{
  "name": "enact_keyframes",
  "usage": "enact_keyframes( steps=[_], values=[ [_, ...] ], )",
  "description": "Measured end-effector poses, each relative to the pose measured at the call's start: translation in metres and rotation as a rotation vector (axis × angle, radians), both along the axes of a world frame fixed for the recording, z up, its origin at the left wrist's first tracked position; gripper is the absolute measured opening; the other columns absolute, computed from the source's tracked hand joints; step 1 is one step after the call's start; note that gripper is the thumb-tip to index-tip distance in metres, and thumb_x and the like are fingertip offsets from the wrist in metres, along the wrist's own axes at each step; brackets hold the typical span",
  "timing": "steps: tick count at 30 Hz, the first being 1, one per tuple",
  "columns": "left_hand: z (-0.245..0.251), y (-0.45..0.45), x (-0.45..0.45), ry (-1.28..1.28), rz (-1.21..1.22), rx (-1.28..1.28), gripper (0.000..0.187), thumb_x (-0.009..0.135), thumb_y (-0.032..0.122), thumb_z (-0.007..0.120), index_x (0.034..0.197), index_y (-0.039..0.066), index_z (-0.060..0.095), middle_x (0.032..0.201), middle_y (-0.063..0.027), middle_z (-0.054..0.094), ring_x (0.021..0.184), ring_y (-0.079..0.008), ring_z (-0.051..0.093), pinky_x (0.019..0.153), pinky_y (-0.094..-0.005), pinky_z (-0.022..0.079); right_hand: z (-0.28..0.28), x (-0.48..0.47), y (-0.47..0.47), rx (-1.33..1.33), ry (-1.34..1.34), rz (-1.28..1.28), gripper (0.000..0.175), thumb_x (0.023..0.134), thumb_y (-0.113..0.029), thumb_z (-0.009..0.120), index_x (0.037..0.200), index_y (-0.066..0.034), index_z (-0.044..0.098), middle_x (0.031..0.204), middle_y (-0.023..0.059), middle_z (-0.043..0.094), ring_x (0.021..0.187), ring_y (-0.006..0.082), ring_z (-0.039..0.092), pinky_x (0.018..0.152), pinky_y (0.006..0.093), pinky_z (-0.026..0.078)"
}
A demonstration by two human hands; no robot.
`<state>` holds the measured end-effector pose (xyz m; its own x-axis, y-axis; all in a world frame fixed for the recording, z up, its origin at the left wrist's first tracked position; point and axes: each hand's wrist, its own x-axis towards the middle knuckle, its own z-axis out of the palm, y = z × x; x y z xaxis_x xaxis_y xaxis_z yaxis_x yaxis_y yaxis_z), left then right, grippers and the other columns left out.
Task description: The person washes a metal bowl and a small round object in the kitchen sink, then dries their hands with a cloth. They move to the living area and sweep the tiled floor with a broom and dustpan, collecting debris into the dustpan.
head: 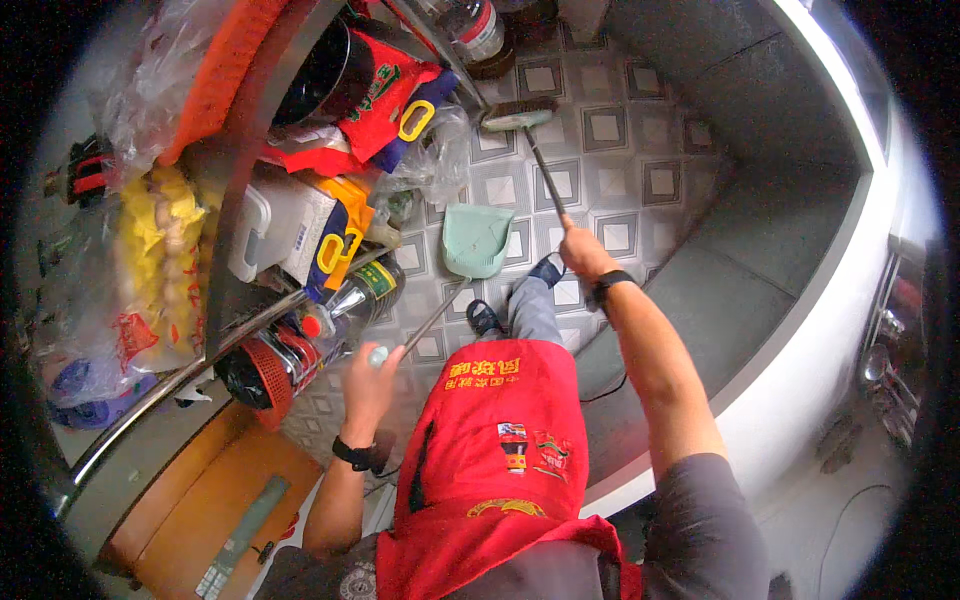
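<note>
My right hand (587, 250) grips the dark handle of a broom (519, 120), whose pale green head with dark bristles rests on the patterned tile floor near a shelf leg. In my left hand (373, 382) is the thin handle of a light green dustpan (477, 241). The pan lies on the floor in front of my feet, left of the broom handle and apart from the broom head. A few thin dark strands or marks show inside the pan.
A metal rack (281, 309) with bags and boxes runs along the left. Large plastic bottles (367, 289) stand below it, another bottle (480, 37) at the top. A white-edged counter wall (862, 225) curves round the right. A wooden surface (225, 495) is at lower left.
</note>
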<state>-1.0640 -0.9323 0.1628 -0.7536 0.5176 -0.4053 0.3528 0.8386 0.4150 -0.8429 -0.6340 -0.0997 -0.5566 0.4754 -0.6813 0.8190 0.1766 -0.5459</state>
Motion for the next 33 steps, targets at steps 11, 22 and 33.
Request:
enact_keyframes(
  steps=[11,22,33],
  values=[
    [-0.011,-0.035,-0.023,-0.038,0.151,0.027,0.032,0.088,0.029,0.072,0.086,-0.001,0.061,0.069,-0.0123,0.062,0.061,-0.0199,0.056,0.059,-0.0358,0.046,0.084,0.106,-0.139,-0.096,-0.147,0.254,0.061,0.089,-0.008,0.047,0.148,-0.0095,0.033,0.093,0.0305,0.067,0.088,0.0461,0.066,0.076,0.054,0.052],
    [0.007,-0.108,-0.033,-0.088,0.002,-0.027,0.034,0.085,0.033,0.075,0.088,0.001,0.062,0.073,-0.0168,0.064,0.066,-0.0328,0.062,0.061,-0.0401,0.048,0.037,0.038,-0.14,-0.07,-0.058,-0.043,0.056,0.088,-0.008,0.051,0.142,-0.0019,0.036,0.081,0.0288,0.066,0.072,0.0407,0.068,0.059,0.0502,0.051],
    [0.008,-0.121,-0.04,-0.08,-0.033,-0.014,0.034,0.086,0.036,0.073,0.088,0.003,0.063,0.074,-0.0178,0.065,0.069,-0.0367,0.063,0.061,-0.0428,0.048,0.11,0.068,-0.211,-0.25,-0.011,0.228,0.064,0.089,-0.014,0.054,0.148,-0.0052,0.032,0.081,0.0264,0.065,0.074,0.0361,0.068,0.06,0.0464,0.051]
  ],
)
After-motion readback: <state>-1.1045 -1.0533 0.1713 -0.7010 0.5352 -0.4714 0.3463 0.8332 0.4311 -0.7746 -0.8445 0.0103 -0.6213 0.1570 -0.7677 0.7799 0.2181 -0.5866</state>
